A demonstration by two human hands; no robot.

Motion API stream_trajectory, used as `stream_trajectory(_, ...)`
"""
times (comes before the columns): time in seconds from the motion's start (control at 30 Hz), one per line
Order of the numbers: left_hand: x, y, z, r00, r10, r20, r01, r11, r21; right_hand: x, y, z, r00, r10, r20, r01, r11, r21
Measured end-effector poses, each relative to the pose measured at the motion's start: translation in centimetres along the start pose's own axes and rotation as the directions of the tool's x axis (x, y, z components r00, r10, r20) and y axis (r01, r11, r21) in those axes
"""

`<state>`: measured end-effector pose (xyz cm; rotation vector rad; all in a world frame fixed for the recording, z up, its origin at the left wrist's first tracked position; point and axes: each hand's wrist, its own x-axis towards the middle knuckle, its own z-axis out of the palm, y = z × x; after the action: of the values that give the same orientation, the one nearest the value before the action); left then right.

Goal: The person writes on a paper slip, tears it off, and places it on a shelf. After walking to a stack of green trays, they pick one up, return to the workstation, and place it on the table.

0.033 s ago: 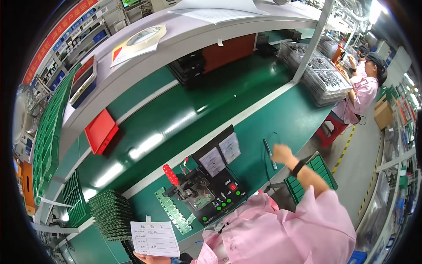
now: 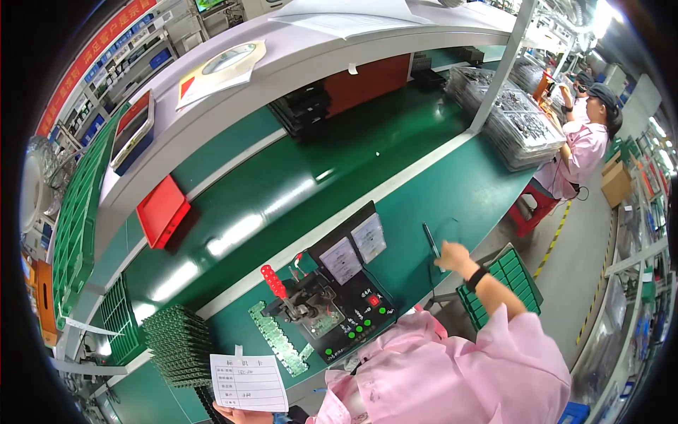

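Note:
At the lower left, my left hand (image 2: 244,416) is closed on the edge of a white paper form card (image 2: 248,385) printed with a table and handwriting. My right hand (image 2: 455,258), wearing a black wristband, is at the right of the green bench. Its curled fingers are at the lower end of a slim dark pen (image 2: 430,239) with a thin dark cord beside it. Between my hands stands a black test fixture (image 2: 332,311) with a red-handled clamp (image 2: 274,281), green buttons and a circuit board in its nest. A strip of green circuit boards (image 2: 277,339) lies left of it.
A stack of green boards (image 2: 176,343) stands next to the card. A red tray (image 2: 162,212) lies farther left. Clear trays of parts (image 2: 512,120) are piled at the far right, near a seated co-worker in pink (image 2: 583,155). A green crate (image 2: 505,283) is below my right forearm.
My right hand has come down slightly towards me, its fingers now over the pen's lower end. The cord has shifted. The card in my left hand has tilted a little, so its writing shows more clearly.

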<state>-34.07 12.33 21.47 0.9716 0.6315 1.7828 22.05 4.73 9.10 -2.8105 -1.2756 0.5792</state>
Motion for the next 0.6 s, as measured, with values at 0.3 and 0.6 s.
stream_trajectory(0.3, 1.6, -0.9, 0.4, 0.987, -0.104, 0.124, 0.104, 0.995, 0.008, -3.2, -0.7, 4.4, 0.963, 0.164, -0.215, -0.100, 0.955, 0.280)
stream_trajectory(0.6, 1.4, -0.8, -0.6, 0.991, -0.129, 0.037, 0.129, 0.991, 0.018, -1.3, -0.5, 1.2, 0.897, 0.033, -0.440, 0.098, 0.957, 0.273)
